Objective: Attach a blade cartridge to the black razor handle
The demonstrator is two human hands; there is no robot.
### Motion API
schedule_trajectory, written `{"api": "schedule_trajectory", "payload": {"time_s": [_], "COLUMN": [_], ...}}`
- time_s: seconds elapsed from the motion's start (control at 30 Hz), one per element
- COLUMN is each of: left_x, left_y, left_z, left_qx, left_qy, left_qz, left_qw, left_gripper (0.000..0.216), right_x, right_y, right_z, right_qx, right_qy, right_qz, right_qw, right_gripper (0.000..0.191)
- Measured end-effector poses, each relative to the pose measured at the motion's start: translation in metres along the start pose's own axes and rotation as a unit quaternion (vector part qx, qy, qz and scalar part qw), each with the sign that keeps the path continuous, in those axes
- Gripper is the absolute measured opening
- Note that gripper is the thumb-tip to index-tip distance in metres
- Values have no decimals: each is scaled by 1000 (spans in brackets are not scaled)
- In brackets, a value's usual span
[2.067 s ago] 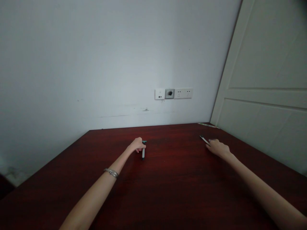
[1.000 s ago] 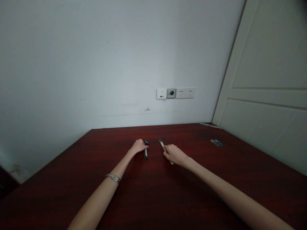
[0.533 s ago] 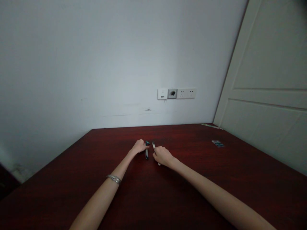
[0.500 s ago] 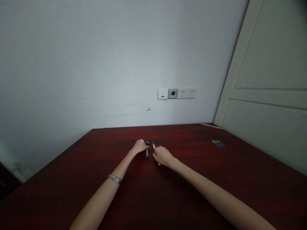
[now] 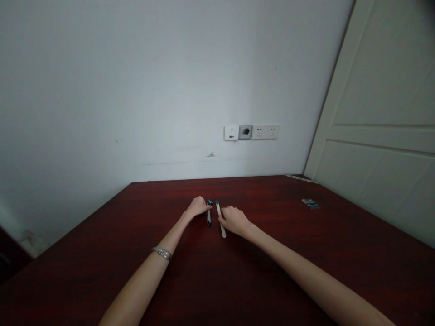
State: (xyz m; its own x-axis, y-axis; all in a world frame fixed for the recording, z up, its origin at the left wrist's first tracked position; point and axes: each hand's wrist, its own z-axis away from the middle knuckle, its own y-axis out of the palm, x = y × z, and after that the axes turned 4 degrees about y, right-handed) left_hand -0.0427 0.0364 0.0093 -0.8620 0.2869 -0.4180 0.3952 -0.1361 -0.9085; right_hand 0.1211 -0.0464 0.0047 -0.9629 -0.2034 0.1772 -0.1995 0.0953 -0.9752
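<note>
A razor with a dark and grey handle and a teal-tinted head lies on the dark red table. My left hand is closed at its upper handle, the thumb across it. Just to the right, a slim pale stick with a dark far end and a small hole near its close end lies slightly slanted, roughly alongside the razor. My right hand is at the stick's right edge, thumb and forefinger apart and the fingertips touching or very close to it. The other right fingers are curled and partly hidden.
On the right of the table lies a small clear packet with dark-blue contents. A flat pale strip rests in the far right corner. Behind rises a white wall with sockets; a pale panelled door borders the right side.
My right hand has loosened and shifted slightly right, uncovering more of the pale stick, whose near end has swung a little left. My left hand and the razor have hardly moved.
</note>
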Motion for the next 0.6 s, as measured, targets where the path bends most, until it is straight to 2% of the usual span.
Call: {"api": "schedule_trajectory", "payload": {"time_s": [0.13,0.2,0.3,0.43,0.5,0.6], "left_x": [12,21,38,56,61,61], "left_y": [-9,-13,-17,-14,-10,-5], "left_z": [-5,-10,-17,-25,-27,-26], "left_qx": [-22,-42,-75,-114,-130,-151], "left_qy": [2,-33,-83,-100,-132,-179], "left_qz": [17,8,4,25,28,23], "left_qw": [1000,999,994,988,982,972], "left_gripper": [37,36,35,35,34,33], "right_x": [-49,-88,-158,-241,-267,-287], "right_y": [-18,-30,-43,-43,-37,-28], "right_z": [3,6,16,39,50,58], "right_qx": [-61,-94,-133,-171,-166,-139], "right_qy": [44,91,200,309,335,345], "right_qz": [10,23,52,94,106,108], "right_qw": [997,991,969,931,921,922], "right_gripper": [34,35,38,48,54,59]}}
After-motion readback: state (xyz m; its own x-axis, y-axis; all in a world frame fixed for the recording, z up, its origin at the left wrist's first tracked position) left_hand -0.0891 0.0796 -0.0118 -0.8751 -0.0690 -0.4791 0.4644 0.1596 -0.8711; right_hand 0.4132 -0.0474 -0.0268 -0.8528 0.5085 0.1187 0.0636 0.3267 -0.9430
